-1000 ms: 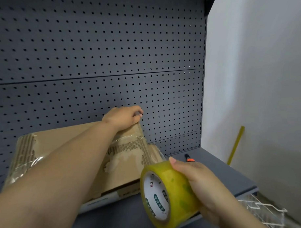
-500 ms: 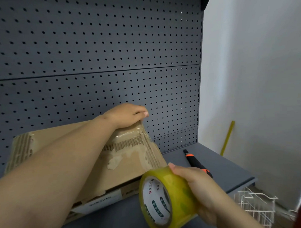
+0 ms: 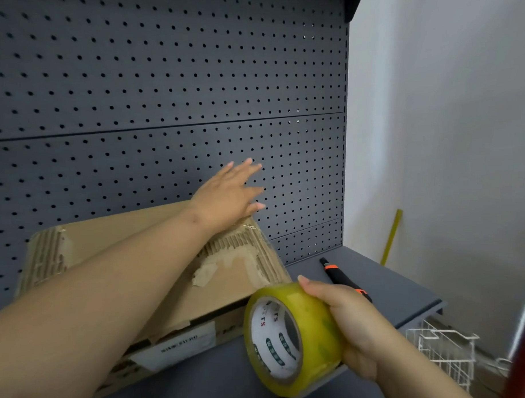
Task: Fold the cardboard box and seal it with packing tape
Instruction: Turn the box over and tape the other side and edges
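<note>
Cardboard box (image 3: 116, 230) lies closed on the tabletop (image 3: 392, 283); left hand (image 3: 228, 197) spread over its far right corner; right hand (image 3: 349, 324) curled round the packing tape roll (image 3: 313, 316) beside the near corner. Sealing step, likely; next needs the tape's free end found.

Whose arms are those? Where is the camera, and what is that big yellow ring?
There is no machine. The camera sits on a person's head and looks down, so the arms seem to be your own. The yellow ring is a roll of packing tape, gripped by the right hand. The left hand reaches out, fingers straight, over the far corner of a worn cardboard box lying on a grey shelf. Right of the box lies a black and orange utility knife. Behind stands a pegboard full of holes.
</note>
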`<state>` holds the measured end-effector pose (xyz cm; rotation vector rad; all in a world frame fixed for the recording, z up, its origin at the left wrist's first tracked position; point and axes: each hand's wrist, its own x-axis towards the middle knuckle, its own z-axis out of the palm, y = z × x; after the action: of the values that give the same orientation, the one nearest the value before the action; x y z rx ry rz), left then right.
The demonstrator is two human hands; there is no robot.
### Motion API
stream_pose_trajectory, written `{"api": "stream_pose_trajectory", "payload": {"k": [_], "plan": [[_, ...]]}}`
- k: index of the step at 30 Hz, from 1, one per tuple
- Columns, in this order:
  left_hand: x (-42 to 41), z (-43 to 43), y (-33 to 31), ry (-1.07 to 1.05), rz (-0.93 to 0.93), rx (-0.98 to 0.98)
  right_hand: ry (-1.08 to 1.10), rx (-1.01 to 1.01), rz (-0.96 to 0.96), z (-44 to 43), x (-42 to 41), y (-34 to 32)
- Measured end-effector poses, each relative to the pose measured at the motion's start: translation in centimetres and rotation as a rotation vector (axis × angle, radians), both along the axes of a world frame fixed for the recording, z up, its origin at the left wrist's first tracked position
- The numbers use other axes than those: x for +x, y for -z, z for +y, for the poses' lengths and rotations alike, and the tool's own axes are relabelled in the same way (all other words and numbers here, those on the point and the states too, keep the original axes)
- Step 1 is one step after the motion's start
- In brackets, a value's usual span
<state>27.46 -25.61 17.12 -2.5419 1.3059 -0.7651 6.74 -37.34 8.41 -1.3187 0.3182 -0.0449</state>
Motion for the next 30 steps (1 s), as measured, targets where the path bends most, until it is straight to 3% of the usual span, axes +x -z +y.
{"api": "stream_pose_trajectory", "payload": {"k": [4,8,12,17,20,22,24,30], "plan": [[-1.9,0.5,0.2,0.2,0.193,-0.056,-0.018,0.012,0.008,-0.1,-0.4,0.4],[-3.8,0.7,0.0,0.039,0.214,0.217,-0.053,0.013,0.001,-0.6,-0.4,0.9],[-4.8,0.7,1.3,-0.05,0.262,0.195,-0.104,0.007,-0.008,-0.6,-0.5,1.4],[-4.9,0.4,1.8,-0.097,0.211,0.183,-0.142,0.067,-0.044,-0.6,-0.9,2.8],[-5.1,0.4,3.2,0.199,0.009,0.045,-0.129,0.015,-0.107,-1.0,-1.0,2.8],[-5.6,0.9,3.3,0.315,0.048,0.012,-0.121,-0.027,-0.137,-1.1,-1.1,2.8],[-6.8,1.0,3.1,0.202,0.17,0.125,-0.111,-0.059,-0.16,-1.2,-1.3,3.0],[-7.7,1.1,3.7,0.126,0.107,0.174,-0.015,-0.158,-0.19,-0.7,-1.2,3.3]]}}
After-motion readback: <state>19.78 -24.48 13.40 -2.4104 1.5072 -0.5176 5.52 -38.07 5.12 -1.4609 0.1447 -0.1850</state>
